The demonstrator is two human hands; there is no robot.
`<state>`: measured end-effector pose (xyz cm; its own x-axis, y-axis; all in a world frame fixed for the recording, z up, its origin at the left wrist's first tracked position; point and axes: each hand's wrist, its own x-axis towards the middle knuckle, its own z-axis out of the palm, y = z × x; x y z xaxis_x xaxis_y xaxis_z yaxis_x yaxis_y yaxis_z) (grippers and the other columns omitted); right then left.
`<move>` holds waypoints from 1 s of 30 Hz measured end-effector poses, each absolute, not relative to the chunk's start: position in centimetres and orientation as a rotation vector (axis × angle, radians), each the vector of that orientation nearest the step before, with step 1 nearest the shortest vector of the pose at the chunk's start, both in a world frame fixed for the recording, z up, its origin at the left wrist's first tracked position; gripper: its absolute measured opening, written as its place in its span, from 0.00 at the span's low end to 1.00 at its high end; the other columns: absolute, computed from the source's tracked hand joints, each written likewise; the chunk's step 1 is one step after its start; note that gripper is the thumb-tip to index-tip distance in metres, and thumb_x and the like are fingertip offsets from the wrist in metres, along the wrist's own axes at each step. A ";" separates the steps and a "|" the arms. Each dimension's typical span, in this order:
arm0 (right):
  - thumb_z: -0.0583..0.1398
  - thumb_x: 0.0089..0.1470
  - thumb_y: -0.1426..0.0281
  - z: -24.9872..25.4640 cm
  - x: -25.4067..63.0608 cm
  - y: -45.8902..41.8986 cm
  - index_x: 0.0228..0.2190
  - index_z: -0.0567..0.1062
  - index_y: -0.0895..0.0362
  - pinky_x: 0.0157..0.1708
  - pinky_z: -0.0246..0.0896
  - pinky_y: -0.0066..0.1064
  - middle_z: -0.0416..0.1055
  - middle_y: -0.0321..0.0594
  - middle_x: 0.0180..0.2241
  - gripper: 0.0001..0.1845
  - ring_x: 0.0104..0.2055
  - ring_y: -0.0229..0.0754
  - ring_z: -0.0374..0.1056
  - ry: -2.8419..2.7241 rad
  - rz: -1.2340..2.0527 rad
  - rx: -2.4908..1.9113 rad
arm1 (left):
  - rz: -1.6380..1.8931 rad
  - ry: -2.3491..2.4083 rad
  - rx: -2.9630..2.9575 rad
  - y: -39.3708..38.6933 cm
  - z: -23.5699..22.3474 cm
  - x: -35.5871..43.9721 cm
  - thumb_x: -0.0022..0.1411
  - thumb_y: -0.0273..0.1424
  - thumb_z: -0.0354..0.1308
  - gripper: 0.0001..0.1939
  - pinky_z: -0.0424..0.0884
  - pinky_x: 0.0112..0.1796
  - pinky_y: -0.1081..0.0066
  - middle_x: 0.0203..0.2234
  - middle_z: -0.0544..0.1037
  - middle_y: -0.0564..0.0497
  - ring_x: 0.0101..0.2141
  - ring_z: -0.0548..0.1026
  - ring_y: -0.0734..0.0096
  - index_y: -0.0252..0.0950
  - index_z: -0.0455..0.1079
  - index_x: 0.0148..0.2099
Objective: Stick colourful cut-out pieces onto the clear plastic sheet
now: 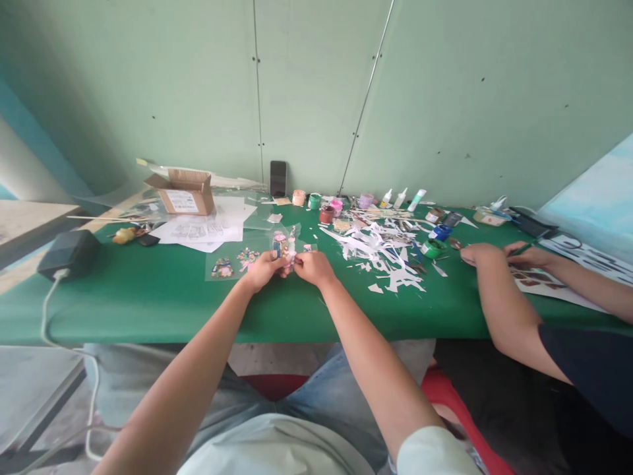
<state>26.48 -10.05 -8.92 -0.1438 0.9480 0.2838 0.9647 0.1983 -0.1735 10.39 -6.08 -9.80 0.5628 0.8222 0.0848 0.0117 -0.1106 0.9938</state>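
My left hand [266, 270] and my right hand [314, 268] meet just above the green tabletop, fingers closed. Between them is a small colourful printed cutout [281, 244] with pink and dark parts. My left fingers grip its lower edge. The right fingertips pinch at its right side, where a whitish bit shows; what exactly they hold is too small to make out. Beside my left hand lies a clear plastic sheet [211, 256] bearing colourful cutouts, such as a dark-and-pink one [223, 267] and a pink floral one [246, 256].
White paper scraps [376, 247] heap right of my hands, near paint jars [432, 249] and glue bottles [386, 198]. Behind stand a phone [278, 178] and an open cardboard box [185, 198] by printed sheets [202, 231]. A black adapter [69, 254] sits left. A co-worker's arms [504, 297] reach in from the right.
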 end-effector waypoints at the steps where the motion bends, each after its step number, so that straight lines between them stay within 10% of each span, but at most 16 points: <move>1: 0.57 0.59 0.67 -8.9 26.5 -10.1 0.30 0.81 0.55 0.33 0.54 0.27 0.81 0.42 0.34 0.12 0.38 0.42 0.75 -2.152 -0.072 -1.802 | 0.805 0.732 1.538 -6.1 -9.8 10.4 0.46 0.47 0.66 0.21 0.67 0.29 0.72 0.17 0.71 0.55 0.22 0.69 0.75 0.34 0.66 0.24; 30: 0.57 0.59 0.65 -9.1 26.4 -9.8 0.33 0.81 0.54 0.34 0.55 0.27 0.81 0.42 0.35 0.13 0.40 0.43 0.75 -2.092 -0.072 -1.852 | 0.779 0.709 1.581 -6.2 -9.4 10.3 0.48 0.45 0.63 0.20 0.65 0.30 0.71 0.16 0.68 0.55 0.22 0.66 0.75 0.35 0.64 0.21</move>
